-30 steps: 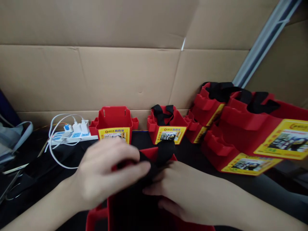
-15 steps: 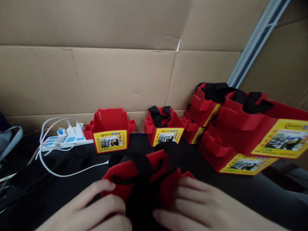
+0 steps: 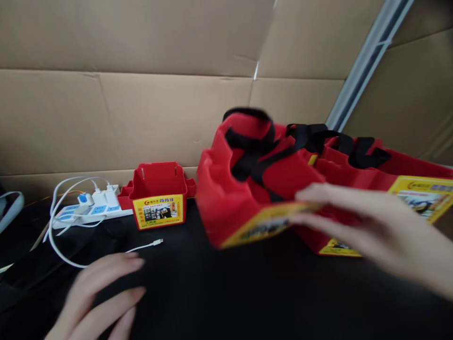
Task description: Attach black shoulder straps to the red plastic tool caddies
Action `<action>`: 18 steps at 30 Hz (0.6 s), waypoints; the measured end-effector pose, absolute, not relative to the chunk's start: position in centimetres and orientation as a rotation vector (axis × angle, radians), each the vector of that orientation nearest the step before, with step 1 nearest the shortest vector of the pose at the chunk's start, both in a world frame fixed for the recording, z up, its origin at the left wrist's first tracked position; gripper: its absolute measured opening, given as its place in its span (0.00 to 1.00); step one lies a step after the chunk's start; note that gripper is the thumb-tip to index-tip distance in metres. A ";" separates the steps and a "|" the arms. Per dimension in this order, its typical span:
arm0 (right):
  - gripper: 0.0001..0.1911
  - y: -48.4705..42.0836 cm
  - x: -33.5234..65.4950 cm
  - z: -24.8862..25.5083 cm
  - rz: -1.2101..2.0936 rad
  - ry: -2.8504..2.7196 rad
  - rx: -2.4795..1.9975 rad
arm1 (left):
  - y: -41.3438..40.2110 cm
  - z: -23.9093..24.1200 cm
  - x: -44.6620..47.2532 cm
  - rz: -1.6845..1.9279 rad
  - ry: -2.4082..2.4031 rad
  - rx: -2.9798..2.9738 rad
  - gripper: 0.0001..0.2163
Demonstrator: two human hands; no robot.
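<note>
My right hand pinches the near rim of a red plastic tool box, with fingers over the edge by its yellow label. The box is tilted and raised above the black table, slightly blurred. A black webbing strap lies loosely coiled inside it. At the lower left my left hand holds nothing, its fingers apart and curved over the table. Nearest to it is the end of a white charging cable. A second red tool box without a visible strap stands upright behind.
Stacked red tool boxes with black straps stand at the right, partly hidden by my right hand and the held box. A white power strip with chargers and looped cables lies at the left. Cardboard panels close off the back.
The strapped tool box has gone from between both hands at the front to up and right in my right hand. My left hand has let go and moved left.
</note>
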State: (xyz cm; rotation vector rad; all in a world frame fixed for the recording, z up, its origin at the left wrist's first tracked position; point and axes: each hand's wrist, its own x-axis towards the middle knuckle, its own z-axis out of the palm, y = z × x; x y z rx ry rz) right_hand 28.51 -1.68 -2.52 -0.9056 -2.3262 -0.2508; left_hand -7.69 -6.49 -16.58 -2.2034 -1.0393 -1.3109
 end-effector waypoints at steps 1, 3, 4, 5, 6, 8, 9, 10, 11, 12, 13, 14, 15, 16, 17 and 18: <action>0.09 -0.4 28.9 -1.3 -0.318 -2.285 -0.959 | -6.3 -16.7 -7.1 -1.251 -1.081 -2.325 0.23; 0.11 2.2 29.4 0.8 -0.393 -2.261 -1.048 | -5.9 -16.9 -5.8 -1.080 -1.108 -2.581 0.17; 0.14 3.5 29.5 1.5 -0.407 -2.258 -1.132 | -5.7 -17.0 -5.2 -1.019 -1.090 -2.668 0.16; 0.18 4.6 29.6 2.1 -0.389 -2.289 -1.191 | -5.6 -17.1 -4.8 -0.990 -1.067 -2.719 0.15; 0.22 5.6 29.6 2.4 -0.362 -2.317 -1.234 | -5.4 -17.2 -4.6 -0.982 -1.043 -2.745 0.14; 0.28 7.5 29.8 2.6 -0.269 -2.415 -1.246 | -5.3 -17.2 -4.5 -0.985 -1.019 -2.759 0.14; 0.29 8.3 29.9 2.5 -0.235 -2.450 -1.235 | -5.2 -17.2 -4.7 -0.989 -1.019 -2.758 0.14; 0.28 9.1 30.0 2.3 -0.211 -2.472 -1.221 | -5.2 -17.1 -4.9 -1.000 -1.018 -2.755 0.13; 0.26 9.8 30.2 2.0 -0.204 -2.477 -1.215 | -5.1 -17.0 -5.1 -1.014 -1.009 -2.750 0.13; 0.23 10.5 30.4 1.8 -0.215 -2.458 -1.220 | -5.0 -17.0 -5.3 -1.030 -0.991 -2.746 0.12; 0.21 11.2 30.5 1.5 -0.229 -2.440 -1.228 | -5.0 -16.9 -5.4 -1.042 -0.968 -2.742 0.12; 0.19 11.8 30.7 1.3 -0.246 -2.421 -1.237 | -4.9 -16.9 -5.5 -1.049 -0.946 -2.739 0.12; 0.19 12.3 30.9 1.1 -0.263 -2.411 -1.244 | -4.8 -16.9 -5.5 -1.054 -0.928 -2.734 0.12; 0.19 12.7 31.1 0.9 -0.282 -2.409 -1.247 | -4.8 -16.8 -5.5 -1.057 -0.918 -2.727 0.12; 0.20 13.0 31.2 0.6 -0.307 -2.417 -1.237 | -4.8 -16.7 -5.5 -1.046 -0.911 -2.727 0.12; 0.21 13.3 31.4 0.3 -0.338 -2.435 -1.214 | -4.9 -16.5 -5.4 -1.018 -0.903 -2.732 0.11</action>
